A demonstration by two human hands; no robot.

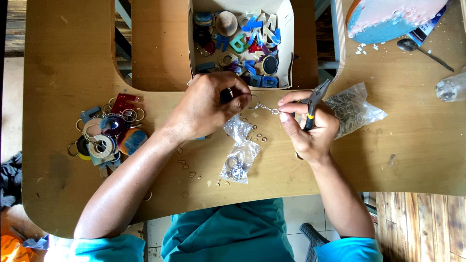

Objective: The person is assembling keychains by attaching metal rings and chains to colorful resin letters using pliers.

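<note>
While the wooden worktop (417,160) is lying bare toward its right and near edges, the cardboard box (287,29) of coloured pieces is sitting just beyond the hands. The left hand (206,106) is curling shut on a small dark piece (226,95); the right hand (310,128) is gripping pliers (313,104), its fingers (290,103) pinching a thin chain (266,108) stretched between both hands above a clear bag (240,155).

Bright, even daylight; soft short shadows lie under the hands on the tabletop (68,63). Focus is sharp, with slight bending at the edges.
</note>
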